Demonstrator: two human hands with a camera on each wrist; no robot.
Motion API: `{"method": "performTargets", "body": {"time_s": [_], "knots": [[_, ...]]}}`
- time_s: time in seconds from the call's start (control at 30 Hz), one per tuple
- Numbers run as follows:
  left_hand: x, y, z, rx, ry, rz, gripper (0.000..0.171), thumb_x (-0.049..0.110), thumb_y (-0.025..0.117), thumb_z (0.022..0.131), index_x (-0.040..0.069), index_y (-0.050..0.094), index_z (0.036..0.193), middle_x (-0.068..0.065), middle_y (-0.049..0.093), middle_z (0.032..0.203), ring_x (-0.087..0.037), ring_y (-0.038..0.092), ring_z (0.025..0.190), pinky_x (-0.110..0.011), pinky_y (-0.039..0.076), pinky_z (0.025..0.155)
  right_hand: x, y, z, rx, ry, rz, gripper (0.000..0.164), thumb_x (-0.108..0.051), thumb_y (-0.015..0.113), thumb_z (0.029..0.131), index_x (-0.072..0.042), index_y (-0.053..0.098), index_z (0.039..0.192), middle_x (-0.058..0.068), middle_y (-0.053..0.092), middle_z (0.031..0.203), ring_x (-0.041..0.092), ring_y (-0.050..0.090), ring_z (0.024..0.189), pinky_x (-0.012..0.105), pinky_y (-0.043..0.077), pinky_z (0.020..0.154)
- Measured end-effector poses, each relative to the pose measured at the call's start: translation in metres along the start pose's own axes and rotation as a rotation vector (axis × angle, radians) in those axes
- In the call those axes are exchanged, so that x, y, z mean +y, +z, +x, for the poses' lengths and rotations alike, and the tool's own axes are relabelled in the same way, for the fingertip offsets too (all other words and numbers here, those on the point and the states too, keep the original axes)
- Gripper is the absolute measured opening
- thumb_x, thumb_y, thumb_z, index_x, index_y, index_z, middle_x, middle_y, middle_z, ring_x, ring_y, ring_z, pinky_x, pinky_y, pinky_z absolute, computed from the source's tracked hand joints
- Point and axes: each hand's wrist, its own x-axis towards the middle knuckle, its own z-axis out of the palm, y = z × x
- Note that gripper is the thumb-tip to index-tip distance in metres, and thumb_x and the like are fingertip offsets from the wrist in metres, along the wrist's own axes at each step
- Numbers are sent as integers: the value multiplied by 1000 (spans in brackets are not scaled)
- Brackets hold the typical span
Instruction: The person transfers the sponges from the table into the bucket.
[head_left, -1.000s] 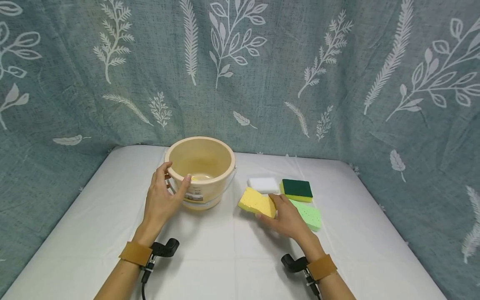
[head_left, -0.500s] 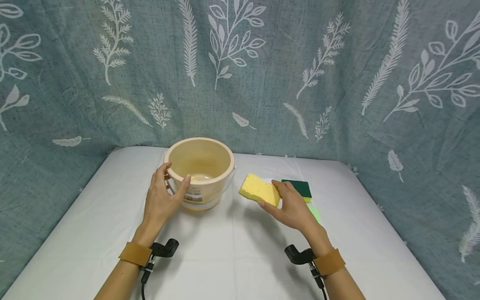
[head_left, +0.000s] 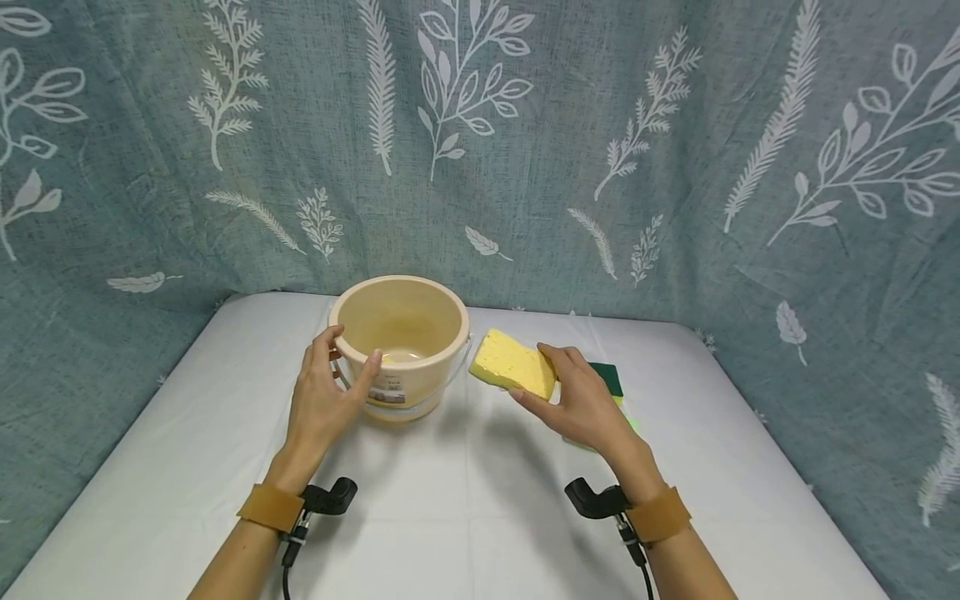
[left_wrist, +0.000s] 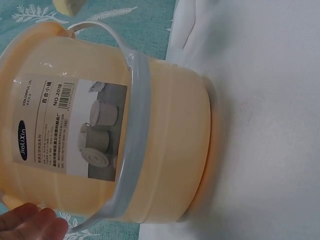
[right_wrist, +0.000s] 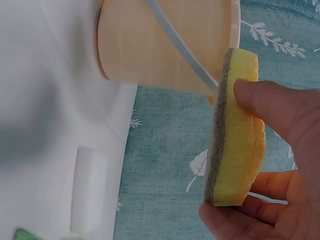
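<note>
My right hand point(head_left: 581, 400) pinches a yellow sponge point(head_left: 513, 362) above the table, just right of the bucket. A thin grey scouring layer lines its underside, plain in the right wrist view, where the thumb is on one side and fingertips on the opposite end. The cream bucket point(head_left: 435, 375) stands upright with its grey handle point(left_wrist: 134, 130) hanging down the front and a printed label point(left_wrist: 70, 125). My left hand point(head_left: 326, 404) holds the bucket at its near left rim, thumb at the front and fingers around the left side. A bit of yellow shows inside the bucket.
Behind the right hand, partly covered, lie a dark green and yellow scouring sponge point(head_left: 609, 379) and a light green sponge point(head_left: 577, 445). A white sponge block point(right_wrist: 90, 190) rests on the white-covered table point(head_left: 420, 533). A teal leaf-patterned curtain point(head_left: 480, 208) hangs behind.
My right hand has lifted the yellow sponge from beside the other sponges, and lately moved it slightly left toward the bucket. My left hand and the bucket stay in place.
</note>
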Motion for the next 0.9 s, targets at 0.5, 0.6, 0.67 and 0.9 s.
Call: {"method": "performTargets", "body": {"time_s": [0.5, 0.6, 0.67, 0.9], "knots": [[-1, 2, 1, 6, 17, -25, 75, 40, 70, 96, 0, 38, 152, -27, 47, 142, -41, 54, 121, -52, 54, 94, -26, -3, 19, -2, -62, 44, 80, -44, 78, 90, -3, 46, 150, 15, 56, 134, 26, 56, 112, 44, 53, 90], [-1, 2, 1, 4, 15, -32, 75, 40, 70, 96, 0, 38, 152, -27, 47, 142, -41, 54, 121, -52, 54, 95, -30, -4, 22, 2, -75, 51, 78, -43, 78, 90, -4, 46, 150, 14, 56, 135, 26, 56, 113, 44, 53, 89], [-1, 2, 1, 2, 11, -35, 75, 40, 70, 96, 0, 38, 152, -27, 46, 142, -41, 54, 121, -52, 54, 95, -33, -4, 24, 2, -81, 56, 78, -43, 78, 90, -4, 47, 150, 14, 56, 135, 26, 55, 113, 44, 52, 89], [0, 1, 1, 1, 6, -35, 75, 39, 69, 96, 0, 38, 152, -27, 46, 142, -40, 54, 121, -52, 54, 96, -45, -4, 37, -6, -112, 55, 77, -43, 78, 90, -3, 48, 149, 13, 57, 131, 26, 55, 111, 44, 53, 90]]}}
